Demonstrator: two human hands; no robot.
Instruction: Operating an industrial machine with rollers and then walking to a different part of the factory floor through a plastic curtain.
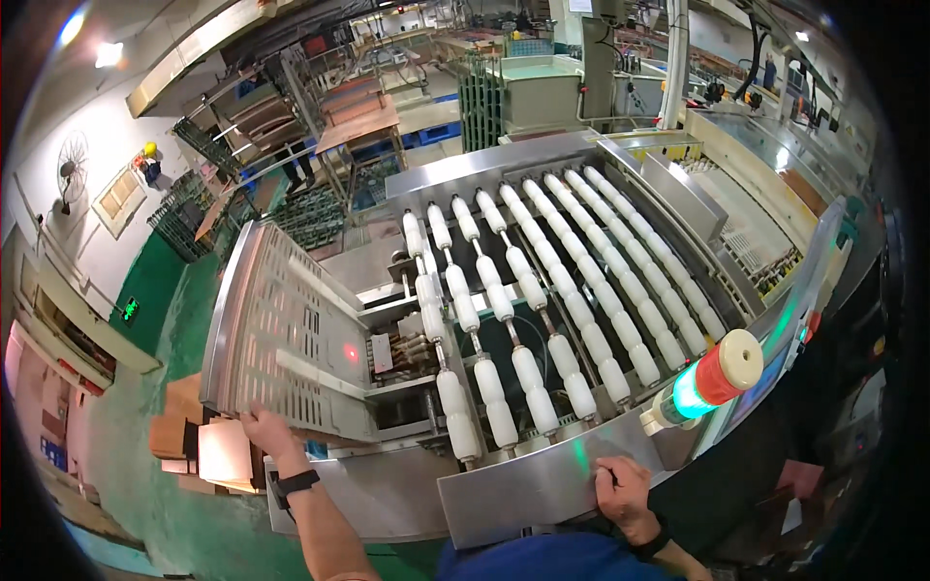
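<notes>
At the lower left, my left hand (pixel 274 434) is closed at the bottom corner of a tilted, pale slotted panel (pixel 291 334); its fingertips are partly hidden. The panel leans on the left end of a roller conveyor, and a small red light spot shows on it. My right hand (pixel 623 489) is curled into a loose fist over the front steel plate (pixel 523 499), with nothing visible in it. Beyond both hands run the conveyor's rows of white rollers (pixel 557 261). Each wrist wears a dark band.
A signal lamp (pixel 712 378), lit green-blue below a red section, stands right of the rollers beside a screen (pixel 775 358). Brown cartons (pixel 179 426) sit on the green floor at left. Farther back are green racks (pixel 310 218), a wooden table (pixel 358 126) and a pale tank (pixel 538 92).
</notes>
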